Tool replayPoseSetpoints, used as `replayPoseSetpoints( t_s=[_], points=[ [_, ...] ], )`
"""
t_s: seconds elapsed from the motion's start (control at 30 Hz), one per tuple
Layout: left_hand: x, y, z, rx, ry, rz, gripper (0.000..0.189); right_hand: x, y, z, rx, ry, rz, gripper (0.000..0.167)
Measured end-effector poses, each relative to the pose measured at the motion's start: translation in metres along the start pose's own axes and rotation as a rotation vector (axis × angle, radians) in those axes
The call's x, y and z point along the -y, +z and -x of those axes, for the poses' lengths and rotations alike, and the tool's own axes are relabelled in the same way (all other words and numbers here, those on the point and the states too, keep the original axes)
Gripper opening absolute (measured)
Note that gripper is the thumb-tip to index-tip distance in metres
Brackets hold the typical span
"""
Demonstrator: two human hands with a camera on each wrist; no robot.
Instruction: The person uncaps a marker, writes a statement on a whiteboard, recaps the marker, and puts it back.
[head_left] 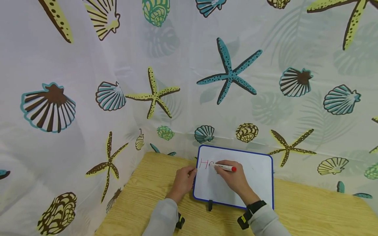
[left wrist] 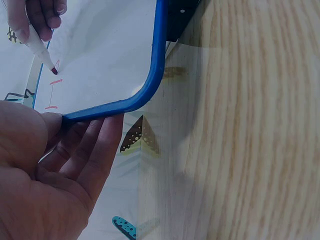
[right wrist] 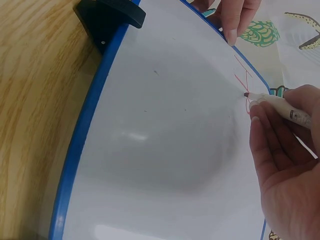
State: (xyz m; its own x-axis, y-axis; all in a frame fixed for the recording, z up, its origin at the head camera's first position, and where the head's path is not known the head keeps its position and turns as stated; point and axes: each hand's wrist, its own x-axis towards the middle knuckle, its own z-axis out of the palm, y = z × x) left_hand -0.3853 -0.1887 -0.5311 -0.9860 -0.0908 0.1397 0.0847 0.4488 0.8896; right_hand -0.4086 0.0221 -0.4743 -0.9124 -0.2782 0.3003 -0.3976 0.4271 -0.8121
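Note:
A whiteboard (head_left: 258, 183) with a blue frame leans on a dark stand (head_left: 210, 205) on the table. My left hand (head_left: 183, 182) grips its left edge, the thumb at the front and the fingers (left wrist: 102, 150) behind, as the left wrist view shows. My right hand (head_left: 236, 179) pinches a white marker (head_left: 226, 167) with a red end, near the board's upper left. In the right wrist view the marker's tip touches the board at a small curved red stroke. A red letter H (head_left: 203, 163) stands to the left of that stroke.
The wood-grain table (head_left: 301, 203) extends to both sides of the board. Behind it and to the left hangs a white curtain (head_left: 183, 49) printed with starfish and shells. Dark straps (head_left: 255, 207) sit on the wrists.

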Motion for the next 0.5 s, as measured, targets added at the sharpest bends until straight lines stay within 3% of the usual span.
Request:
replayPoseSetpoints(
  t_s=[0.5],
  points=[
    [0.0009,-0.0002,0.0005,0.004,-0.001,-0.022,0.023,-0.0006,-0.0045,0.0056,0.038,0.053,-0.014,0.018]
  ],
)
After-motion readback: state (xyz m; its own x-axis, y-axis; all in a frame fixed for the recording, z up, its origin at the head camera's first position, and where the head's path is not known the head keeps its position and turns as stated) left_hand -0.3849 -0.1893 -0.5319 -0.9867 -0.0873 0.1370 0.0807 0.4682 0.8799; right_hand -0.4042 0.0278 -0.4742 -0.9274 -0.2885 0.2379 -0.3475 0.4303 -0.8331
